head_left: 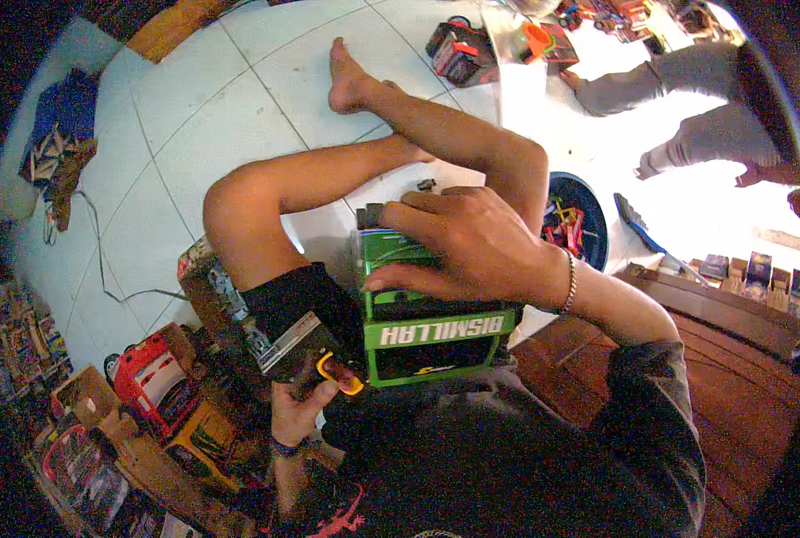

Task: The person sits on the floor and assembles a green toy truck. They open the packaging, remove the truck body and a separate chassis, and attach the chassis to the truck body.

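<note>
A green toy truck body (436, 330) with a light lettered band and dark window areas lies across my lap. My right hand (472, 242) rests over its upper part, thumb stretched along the green panel and the other fingers bent over the far edge, beside small dark blocks (370, 215). Low on the left, my left hand (306, 408) is closed around a tool (297, 350) with a flat grey and dark body and a yellow-edged handle; its exact kind is unclear. A small dark part (427, 185) lies just beyond my right fingers.
Red and yellow toy trucks (156, 381) stand at the left, near a cord (104, 269) on white tiles. A dark round basin (602, 224) holds colourful pieces at the right. Another person's legs (687, 90) are at the upper right, near a black-and-red box (463, 52).
</note>
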Available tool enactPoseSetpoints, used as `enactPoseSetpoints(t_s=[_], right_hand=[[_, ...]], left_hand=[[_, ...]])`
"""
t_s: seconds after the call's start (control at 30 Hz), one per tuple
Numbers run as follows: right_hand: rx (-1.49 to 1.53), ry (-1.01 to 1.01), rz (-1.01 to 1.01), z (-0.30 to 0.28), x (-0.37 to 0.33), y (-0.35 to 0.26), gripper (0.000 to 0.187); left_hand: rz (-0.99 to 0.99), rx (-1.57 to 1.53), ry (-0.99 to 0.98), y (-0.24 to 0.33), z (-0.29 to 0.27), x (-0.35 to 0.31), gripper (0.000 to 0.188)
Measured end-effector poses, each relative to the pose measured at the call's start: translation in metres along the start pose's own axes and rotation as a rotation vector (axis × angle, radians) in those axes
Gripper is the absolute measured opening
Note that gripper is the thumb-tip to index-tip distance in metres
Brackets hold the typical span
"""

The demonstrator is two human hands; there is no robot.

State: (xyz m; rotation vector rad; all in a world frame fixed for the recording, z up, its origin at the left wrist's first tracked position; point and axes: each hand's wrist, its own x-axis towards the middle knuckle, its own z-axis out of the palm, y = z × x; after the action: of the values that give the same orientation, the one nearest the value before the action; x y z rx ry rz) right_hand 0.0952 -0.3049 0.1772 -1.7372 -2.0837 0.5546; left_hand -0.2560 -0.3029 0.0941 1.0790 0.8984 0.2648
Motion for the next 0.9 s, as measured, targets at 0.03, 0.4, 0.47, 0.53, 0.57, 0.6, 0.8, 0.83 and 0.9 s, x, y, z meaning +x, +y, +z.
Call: enactPoseSetpoints(t_s=[0.03,0.4,0.47,0.53,0.57,0.6,0.8,0.83,0.9], right_hand=[[0.005,0.007,0.009,0.002,0.000,-0.001,0.052],[0.065,0.037,-0.038,0.004,0.012,-0.003,0.067],[0.082,0.052,-0.042,0.003,0.012,-0.003,0.068],[0.110,0.089,-0.053,0.003,0.012,-0.004,0.069],[0.083,0.058,-0.039,0.003,0.012,-0.004,0.070],[0.059,0.027,-0.030,0.003,0.012,-0.004,0.070],[0.013,0.163,-0.109,0.010,0.014,-0.005,0.070],[0.016,0.171,-0.115,0.011,0.014,-0.005,0.071],[0.014,0.199,-0.129,0.012,0.015,-0.005,0.074]], left_hand=[[-0.028,-0.019,0.013,0.000,0.002,0.001,0.047],[-0.093,0.051,0.121,0.013,0.012,-0.002,0.045],[-0.029,0.052,0.085,0.013,0.015,-0.001,0.044],[-0.046,0.039,0.092,0.013,0.017,-0.002,0.045],[-0.031,0.071,0.107,0.012,0.018,-0.002,0.045],[-0.025,0.086,0.085,0.013,0.017,-0.003,0.048],[-0.057,0.031,0.070,0.013,0.016,-0.001,0.053],[-0.023,0.012,0.063,0.014,0.015,0.000,0.053],[-0.007,0.097,0.090,0.014,0.014,0.002,0.053]])
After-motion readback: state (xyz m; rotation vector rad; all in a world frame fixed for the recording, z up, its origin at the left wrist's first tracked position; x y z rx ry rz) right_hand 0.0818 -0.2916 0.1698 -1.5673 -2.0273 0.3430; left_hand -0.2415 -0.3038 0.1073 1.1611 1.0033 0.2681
